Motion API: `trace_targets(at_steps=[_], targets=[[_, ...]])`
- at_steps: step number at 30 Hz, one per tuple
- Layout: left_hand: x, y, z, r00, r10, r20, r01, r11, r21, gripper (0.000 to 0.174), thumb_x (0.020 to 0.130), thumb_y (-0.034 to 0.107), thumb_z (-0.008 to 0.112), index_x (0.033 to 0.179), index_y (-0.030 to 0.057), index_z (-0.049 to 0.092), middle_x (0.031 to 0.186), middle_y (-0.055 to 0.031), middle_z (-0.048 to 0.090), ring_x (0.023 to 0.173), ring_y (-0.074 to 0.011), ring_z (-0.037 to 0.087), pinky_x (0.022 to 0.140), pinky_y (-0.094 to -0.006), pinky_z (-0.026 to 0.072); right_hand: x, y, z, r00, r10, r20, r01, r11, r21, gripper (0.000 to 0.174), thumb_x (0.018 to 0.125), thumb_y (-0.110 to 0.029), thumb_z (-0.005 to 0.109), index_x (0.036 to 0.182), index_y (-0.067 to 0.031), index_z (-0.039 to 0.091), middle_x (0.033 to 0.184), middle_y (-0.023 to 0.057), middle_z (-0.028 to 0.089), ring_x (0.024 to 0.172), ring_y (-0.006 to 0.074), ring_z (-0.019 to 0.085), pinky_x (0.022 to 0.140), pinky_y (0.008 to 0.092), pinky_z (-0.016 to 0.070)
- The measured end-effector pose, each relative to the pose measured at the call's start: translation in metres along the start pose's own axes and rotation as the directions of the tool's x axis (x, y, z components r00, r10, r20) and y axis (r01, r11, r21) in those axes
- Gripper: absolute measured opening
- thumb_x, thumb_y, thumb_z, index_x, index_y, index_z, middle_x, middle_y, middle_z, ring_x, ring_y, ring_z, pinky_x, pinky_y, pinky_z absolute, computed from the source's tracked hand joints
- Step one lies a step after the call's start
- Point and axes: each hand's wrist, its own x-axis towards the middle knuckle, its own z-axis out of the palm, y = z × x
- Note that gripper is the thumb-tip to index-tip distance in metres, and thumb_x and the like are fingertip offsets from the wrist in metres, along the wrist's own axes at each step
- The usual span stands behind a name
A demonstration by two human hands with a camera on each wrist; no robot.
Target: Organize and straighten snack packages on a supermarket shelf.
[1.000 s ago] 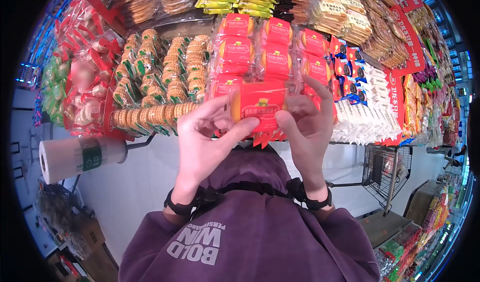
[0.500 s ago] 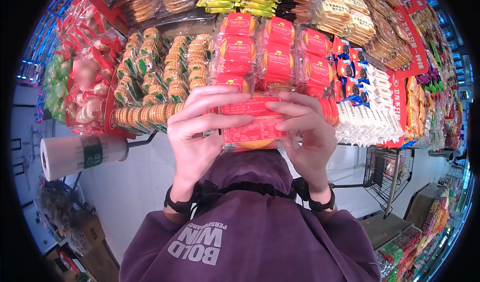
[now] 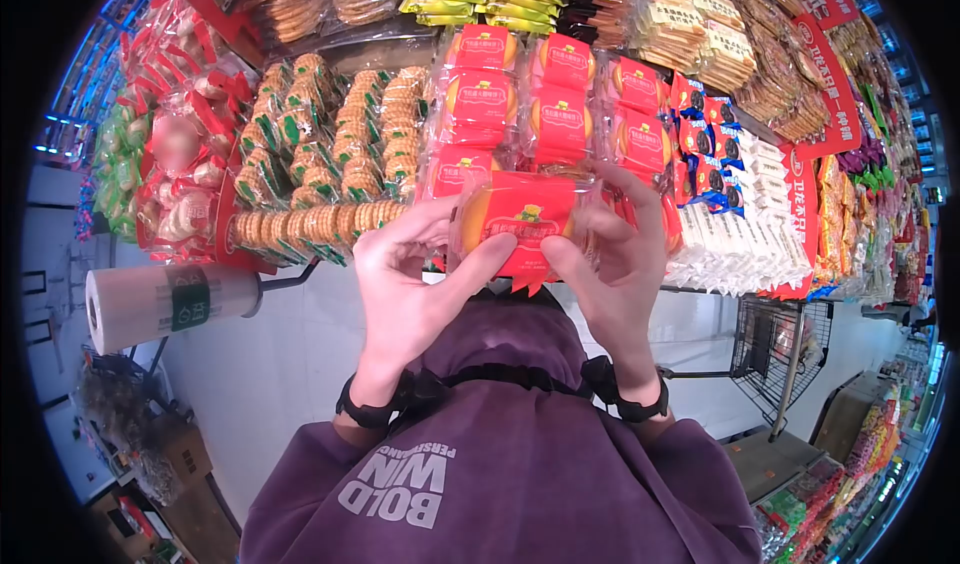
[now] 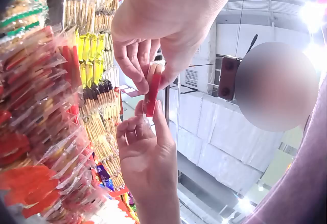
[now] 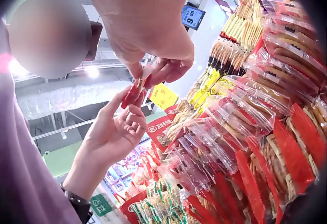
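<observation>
Shop shelving packed with wrapped snacks fills the background, with pale flooring below it and a black wire cart [image 3: 785, 349] beyond the right hand [image 3: 620, 274], to its right. The left hand [image 3: 405, 279] and the right hand both grip one flat packet of clear plastic with a bright red printed panel and a round, golden-orange edge showing [image 3: 525, 219]. Each thumb presses the near face at its lower part, the two tips close together, while other fingers bend round the sides and behind. In both wrist views the packet appears nearly edge-on, pinched between the two hands.

Just beyond the hands lie stacks of similar red-panelled packets [image 3: 480, 99]. Beyond the left hand and to its left are clear-wrapped, round tan biscuits with green markings [image 3: 355, 154], the nearest row standing on edge; farther left hang red-and-clear bags of pale round pieces [image 3: 190, 164]. A white roll with a green label [image 3: 140, 309] is well to the left of that hand. Near the right hand, on its right, sit small white wrapped packets [image 3: 725, 249], with blue-and-red packets showing dark cookies [image 3: 705, 149] above them. The person wears a purple sweatshirt [image 3: 520, 484] and black wrist straps [image 3: 375, 409].
</observation>
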Motion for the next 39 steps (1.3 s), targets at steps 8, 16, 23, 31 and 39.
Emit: trace_targets(at_steps=[8,16,23,31,39], targets=[[-0.003,0.003,0.008,0.834,0.516,0.195,-0.537,0.678,0.502,0.045,0.059,0.000,0.079,0.104,0.0023,0.072,0.081,-0.0070,0.062,0.063,-0.0202,0.059,0.058,-0.0288,0.0478,0.002,0.012,-0.005,0.967,-0.159,0.198,0.211,0.938,-0.276,0.069,0.072,0.004,0.075,0.135,-0.0073,0.047,0.137,0.0106,0.052,0.114,0.0267,0.057,0.085,0.0344,0.0507],[0.000,-0.002,0.016,0.888,0.459,0.039,-0.433,0.803,0.410,0.031,0.071,-0.002,0.076,0.101,-0.0007,0.069,0.072,-0.0065,0.059,0.055,-0.0129,0.053,0.053,-0.0239,0.0442,0.005,0.012,-0.007,0.942,-0.233,0.240,0.317,0.850,-0.420,0.074,0.068,-0.009,0.082,0.134,-0.0085,0.049,0.140,0.0090,0.050,0.117,0.0303,0.052,0.092,0.0372,0.0471],[0.006,-0.012,-0.008,0.973,-0.229,0.012,0.225,0.945,-0.236,0.039,0.083,-0.005,0.070,0.119,-0.0016,0.056,0.092,-0.0049,0.067,0.068,-0.0035,0.060,0.054,-0.0177,0.0480,0.018,-0.004,-0.002,0.870,-0.279,0.406,0.467,0.730,-0.499,0.070,0.066,-0.025,0.085,0.128,-0.0101,0.056,0.134,0.0088,0.053,0.117,0.0310,0.050,0.099,0.0427,0.0391],[0.009,-0.023,-0.018,0.993,-0.023,-0.115,0.030,0.997,0.066,0.039,0.082,0.001,0.072,0.119,-0.0010,0.058,0.105,-0.0095,0.066,0.079,-0.0062,0.062,0.065,-0.0211,0.0482,0.035,-0.002,0.008,0.845,-0.256,0.470,0.511,0.649,-0.564,0.059,0.069,-0.027,0.082,0.121,-0.0078,0.059,0.119,0.0092,0.059,0.108,0.0292,0.053,0.094,0.0424,0.0406],[0.029,-0.034,-0.028,0.975,0.218,-0.031,-0.153,0.772,0.617,0.044,0.084,0.014,0.072,0.121,-0.0054,0.058,0.120,-0.0231,0.060,0.111,-0.0351,0.061,0.095,-0.0397,0.0472,0.064,0.017,0.015,0.818,-0.238,0.524,0.545,0.612,-0.573,0.051,0.073,-0.029,0.079,0.118,-0.0095,0.063,0.119,0.0097,0.060,0.111,0.0288,0.053,0.099,0.0425,0.0388]])
